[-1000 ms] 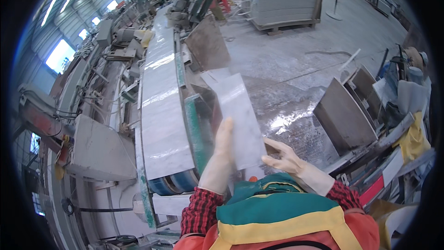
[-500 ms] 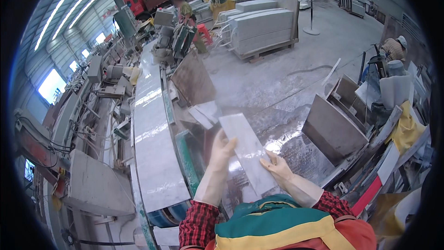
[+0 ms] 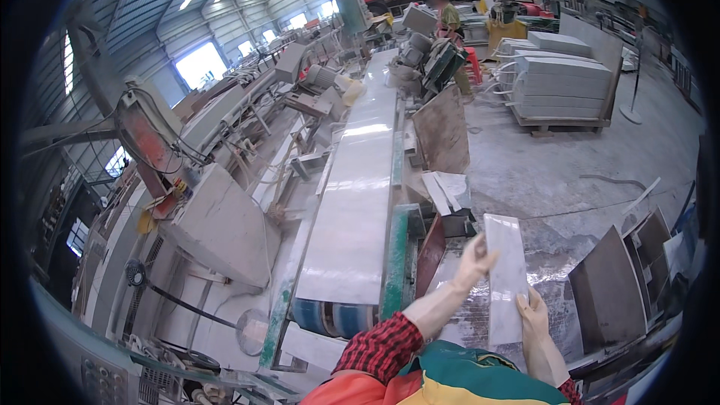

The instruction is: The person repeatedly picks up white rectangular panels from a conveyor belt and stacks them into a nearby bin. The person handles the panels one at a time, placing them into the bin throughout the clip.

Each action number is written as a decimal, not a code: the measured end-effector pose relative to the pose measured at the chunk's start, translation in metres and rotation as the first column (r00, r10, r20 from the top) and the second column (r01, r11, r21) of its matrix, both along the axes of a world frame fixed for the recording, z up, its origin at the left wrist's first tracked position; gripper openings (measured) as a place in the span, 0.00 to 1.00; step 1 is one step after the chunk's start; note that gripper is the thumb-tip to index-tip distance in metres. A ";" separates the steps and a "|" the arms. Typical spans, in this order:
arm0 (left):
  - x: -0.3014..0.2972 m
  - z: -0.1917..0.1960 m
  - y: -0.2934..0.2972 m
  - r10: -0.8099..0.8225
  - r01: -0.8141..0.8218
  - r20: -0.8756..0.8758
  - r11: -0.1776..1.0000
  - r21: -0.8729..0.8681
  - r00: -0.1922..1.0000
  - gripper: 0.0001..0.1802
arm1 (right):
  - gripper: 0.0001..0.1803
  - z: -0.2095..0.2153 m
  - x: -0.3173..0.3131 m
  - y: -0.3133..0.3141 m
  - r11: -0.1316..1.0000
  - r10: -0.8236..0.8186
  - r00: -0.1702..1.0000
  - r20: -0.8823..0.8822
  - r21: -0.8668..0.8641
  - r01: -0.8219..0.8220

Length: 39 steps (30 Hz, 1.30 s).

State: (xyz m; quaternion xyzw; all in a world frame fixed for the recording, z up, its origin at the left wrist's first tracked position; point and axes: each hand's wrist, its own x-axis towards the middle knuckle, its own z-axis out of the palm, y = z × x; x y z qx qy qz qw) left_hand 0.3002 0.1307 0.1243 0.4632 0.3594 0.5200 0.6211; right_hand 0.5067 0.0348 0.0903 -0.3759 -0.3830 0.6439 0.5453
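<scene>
The person is holding a narrow pale stone strip out in front of the chest, to the right of the long conveyor that is carrying a pale slab away toward the far machines. The left hand is pressing against the strip's left long edge near its upper half, fingers curled onto the face. The right hand is gripping the lower right edge, fingers closed around it. The strip is hanging in the air, tilted slightly, above the wet floor and clear of the conveyor's green side rail.

The step in hand looks like carrying or turning the strip between both hands. Judging from the weight such stone likely has, the next move is calling for a firm two-handed hold and a clear path past the leaning brown slabs on the right.
</scene>
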 end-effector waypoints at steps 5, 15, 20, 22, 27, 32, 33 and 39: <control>-0.002 0.032 -0.097 -0.280 0.274 -0.040 0.955 -0.110 0.959 0.44 | 0.26 -0.006 -0.012 0.033 0.993 -0.111 0.993 0.043 -0.030 0.112; -0.086 -0.001 -0.106 0.300 -0.171 0.475 0.940 -0.295 0.827 0.29 | 0.31 0.037 -0.103 0.046 0.861 0.244 0.815 0.526 0.269 -0.432; -0.148 -0.074 -0.133 0.720 -0.464 0.494 0.693 -0.552 0.487 0.29 | 0.32 0.074 -0.137 0.043 0.665 0.598 0.546 0.586 0.017 -0.747; -0.170 -0.065 -0.153 0.757 -0.453 0.522 0.653 -0.607 0.393 0.32 | 0.31 0.057 -0.137 0.046 0.630 0.708 0.561 0.428 -0.026 -0.776; -0.214 -0.071 -0.178 0.938 -0.618 0.280 0.347 -0.706 0.206 0.31 | 0.30 -0.002 -0.096 0.056 0.719 0.694 0.674 0.254 -0.182 -0.671; -0.266 -0.139 -0.210 0.997 -0.644 0.020 -0.030 -0.765 -0.070 0.30 | 0.30 -0.025 -0.050 0.060 0.816 0.577 0.745 0.336 -0.200 -0.542; -0.271 -0.145 -0.211 0.995 -0.635 -0.022 -0.081 -0.769 -0.100 0.31 | 0.29 -0.029 -0.043 0.060 0.836 0.549 0.763 0.340 -0.222 -0.503; -0.296 -0.199 -0.211 0.990 -0.614 -0.138 -0.129 -0.779 -0.032 0.34 | 0.29 -0.036 -0.011 0.044 0.891 0.440 0.812 0.383 -0.300 -0.341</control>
